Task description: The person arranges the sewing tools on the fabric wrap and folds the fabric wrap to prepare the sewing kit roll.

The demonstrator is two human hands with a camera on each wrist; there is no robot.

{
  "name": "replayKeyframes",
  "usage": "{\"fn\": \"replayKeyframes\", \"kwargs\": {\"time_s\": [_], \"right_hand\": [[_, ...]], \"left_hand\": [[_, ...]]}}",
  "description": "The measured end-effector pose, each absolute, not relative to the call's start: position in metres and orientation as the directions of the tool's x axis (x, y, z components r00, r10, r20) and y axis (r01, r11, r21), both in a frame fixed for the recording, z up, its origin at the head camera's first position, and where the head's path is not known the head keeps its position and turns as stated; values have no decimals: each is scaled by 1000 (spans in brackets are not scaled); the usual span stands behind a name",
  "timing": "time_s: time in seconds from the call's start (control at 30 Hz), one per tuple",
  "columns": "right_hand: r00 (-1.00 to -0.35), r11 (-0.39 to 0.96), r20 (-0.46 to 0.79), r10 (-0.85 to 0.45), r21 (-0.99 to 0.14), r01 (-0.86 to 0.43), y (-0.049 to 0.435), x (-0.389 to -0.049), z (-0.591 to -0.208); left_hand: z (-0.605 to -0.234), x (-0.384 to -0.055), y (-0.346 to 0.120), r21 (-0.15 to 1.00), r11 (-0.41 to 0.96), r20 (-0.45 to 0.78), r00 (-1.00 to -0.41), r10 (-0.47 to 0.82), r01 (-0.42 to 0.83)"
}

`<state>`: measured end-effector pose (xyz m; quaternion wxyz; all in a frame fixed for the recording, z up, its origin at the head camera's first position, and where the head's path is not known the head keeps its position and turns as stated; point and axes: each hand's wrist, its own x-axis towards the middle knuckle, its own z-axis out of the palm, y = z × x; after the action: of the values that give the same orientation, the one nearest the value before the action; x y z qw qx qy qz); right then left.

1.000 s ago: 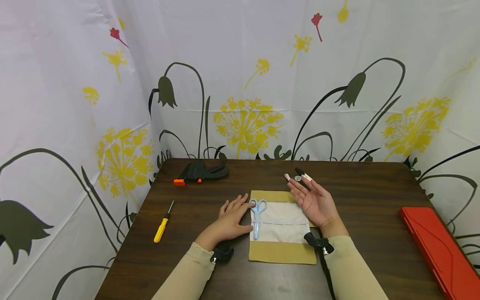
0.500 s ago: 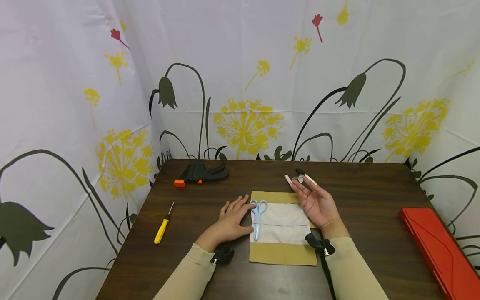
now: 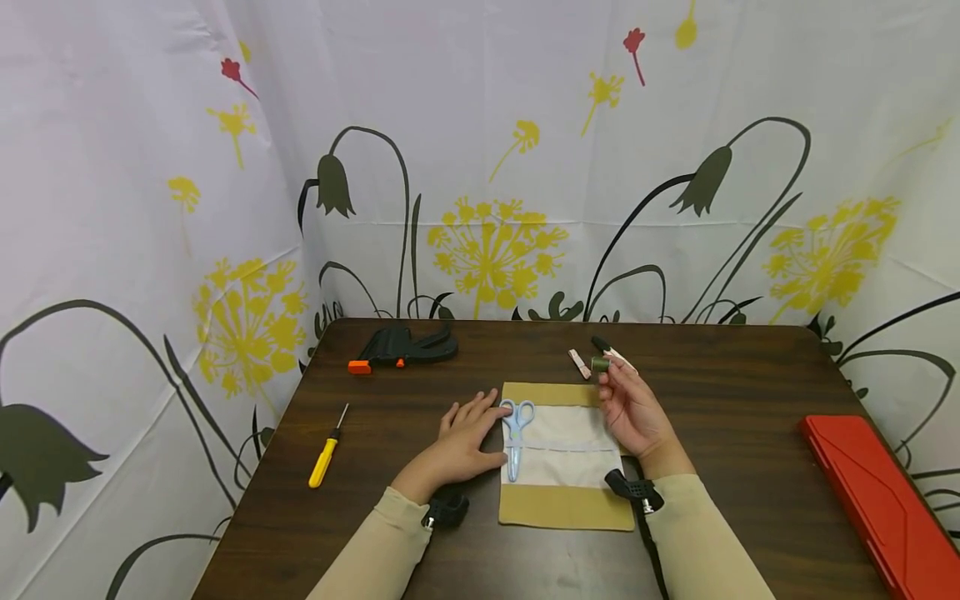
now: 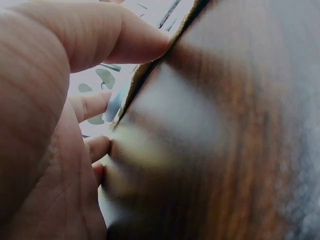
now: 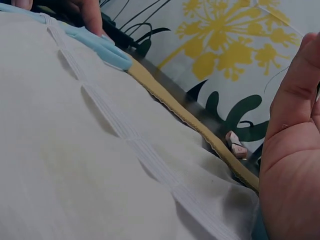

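My left hand (image 3: 465, 440) rests with fairly straight fingers at the left edge of an unrolled tan and white cloth case (image 3: 566, 506). Its thumb touches that edge in the left wrist view, and the fingertips come right up to light blue scissors (image 3: 515, 439). The scissors lie along the case's left side, tucked under a white elastic band (image 5: 112, 120) sewn into loops. Over the upper right corner, my right hand (image 3: 636, 412) pinches a small green thread spool (image 3: 600, 364) between thumb and fingers. The right wrist view leaves the spool hidden.
Behind the case lie a small whitish strip (image 3: 579, 363) and a slim black-and-white tool (image 3: 602, 343). A black clamp (image 3: 405, 343) with orange pads lies back left, a yellow-handled screwdriver (image 3: 323, 461) left. On the right is a red case (image 3: 877, 500). A patterned curtain (image 3: 480, 125) hangs behind the table.
My right hand has closed its fingers on the thread spool, picking it out from among the small items and turning it sideways. The left hand has stayed in place.
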<state>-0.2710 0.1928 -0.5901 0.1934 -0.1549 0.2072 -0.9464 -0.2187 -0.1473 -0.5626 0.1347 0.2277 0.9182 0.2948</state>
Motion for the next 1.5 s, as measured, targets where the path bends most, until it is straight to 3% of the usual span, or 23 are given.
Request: {"fn": "replayKeyframes", "kwargs": {"time_s": [0.23, 0.47, 0.67, 0.83, 1.0, 1.13, 1.37, 1.5], "right_hand": [[-871, -713, 93, -483, -619, 329, 189, -266, -585], [-874, -576, 77, -480, -778, 248, 180, -262, -576], [-881, -271, -88, -465, -933, 237, 168, -258, -563], [-844, -57, -191, -502, -966, 253, 159, -255, -565], [-836, -47, -232, -497, -955, 293, 155, -258, -575], [-829, -90, -225, -512, -946, 312, 156, -259, -581], [-795, -113, -197, -574, -942, 315, 157, -258, -581], [-797, -83, -208, -566, -948, 307, 155, -258, -579]], "left_hand": [[-567, -217, -146, 606, 721, -103, -865, 491, 336], [-566, -218, -145, 626, 710, -83, -878, 472, 322], [-563, -222, -138, 597, 752, -122, -895, 429, 279], [-568, -224, -137, 615, 749, -123, -909, 399, 246], [-561, -227, -138, 643, 726, -118, -906, 407, 243], [-558, -225, -134, 734, 651, -111, -911, 398, 195], [-562, -218, -110, 884, 406, 66, -922, 381, 231], [-568, -215, -97, 865, 445, 64, -932, 357, 230]]}}
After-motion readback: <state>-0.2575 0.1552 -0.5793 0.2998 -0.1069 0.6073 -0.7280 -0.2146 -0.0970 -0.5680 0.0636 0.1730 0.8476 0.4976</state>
